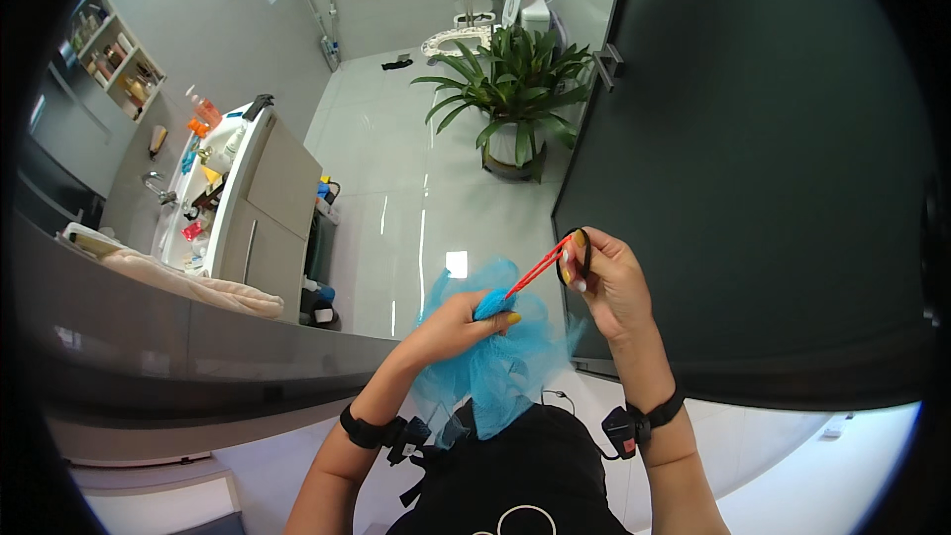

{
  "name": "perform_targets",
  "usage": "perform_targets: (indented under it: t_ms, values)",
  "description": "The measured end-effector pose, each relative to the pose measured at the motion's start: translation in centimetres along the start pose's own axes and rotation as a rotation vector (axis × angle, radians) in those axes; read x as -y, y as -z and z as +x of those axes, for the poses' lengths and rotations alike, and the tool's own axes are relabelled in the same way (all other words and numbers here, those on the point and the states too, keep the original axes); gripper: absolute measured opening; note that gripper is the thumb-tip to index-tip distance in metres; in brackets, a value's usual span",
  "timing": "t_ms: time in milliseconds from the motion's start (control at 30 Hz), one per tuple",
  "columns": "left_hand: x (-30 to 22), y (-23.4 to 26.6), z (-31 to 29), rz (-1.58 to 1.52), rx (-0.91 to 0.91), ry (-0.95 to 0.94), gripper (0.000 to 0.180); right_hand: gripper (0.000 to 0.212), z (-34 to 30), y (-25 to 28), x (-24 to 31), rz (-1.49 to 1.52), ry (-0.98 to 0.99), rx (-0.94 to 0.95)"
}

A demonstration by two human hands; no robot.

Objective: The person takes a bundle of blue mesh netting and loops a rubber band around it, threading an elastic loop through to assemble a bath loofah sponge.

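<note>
Blue mesh netting (495, 376) hangs in loose, sheer folds in front of my body. My left hand (461, 325) is closed around its gathered top, where the mesh bunches into a tight blue knot. A red cord (535, 269) runs taut from that bunch up to my right hand (606, 282). The fingers of my right hand are pinched on the cord's far end, and a black elastic band (586, 263) loops around them. Whether the cord is tied to the band is hidden by the fingers. Dark straps with small devices circle both wrists.
A potted plant (513, 134) stands ahead on the tiled floor, beside a dark door (753, 159) on the right. To the left is a vanity cabinet (265, 178) crowded with bottles. A pale towel (188, 280) lies along its near edge. A toilet (535, 10) is beyond the plant.
</note>
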State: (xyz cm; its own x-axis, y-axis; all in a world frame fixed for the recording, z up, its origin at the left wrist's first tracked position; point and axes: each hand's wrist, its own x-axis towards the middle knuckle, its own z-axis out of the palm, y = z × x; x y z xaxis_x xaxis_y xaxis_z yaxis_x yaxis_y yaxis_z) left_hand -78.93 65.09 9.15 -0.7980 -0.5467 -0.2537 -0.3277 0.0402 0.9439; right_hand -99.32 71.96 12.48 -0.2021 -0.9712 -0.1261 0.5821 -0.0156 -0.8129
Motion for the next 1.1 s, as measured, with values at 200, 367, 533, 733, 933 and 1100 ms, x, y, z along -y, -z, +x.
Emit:
perform_targets:
  t_ms: [200, 367, 533, 733, 933, 1100]
  values:
    - [-2.6, 3.0, 2.9, -0.006, -0.122, 0.044, 0.023, 0.005, 4.8, 1.0, 1.3, -0.147, 0.117, 0.108]
    - [-4.4, 6.5, 5.2, 0.107, -0.197, 0.033, 0.017, 0.010, 9.3, 1.1, 2.3, -0.210, -0.054, 0.250]
    - [-4.4, 11.2, 8.5, 0.254, -0.154, 0.029, 0.014, 0.010, 14.6, 0.0, 1.7, -0.462, 0.067, 0.210]
    - [-3.0, 16.3, 13.9, 0.240, -0.106, 0.011, 0.024, 0.010, 23.0, -0.7, 1.5, -0.543, 0.095, 0.162]
    - [1.3, 22.3, 19.5, -0.016, -0.065, 0.065, 0.028, 0.009, 32.6, -0.6, -0.1, -0.320, -0.156, 0.059]
    - [4.7, 26.4, 22.3, -0.186, -0.015, 0.150, 0.025, 0.011, 38.8, -2.5, -1.3, -0.377, -0.133, 0.160]
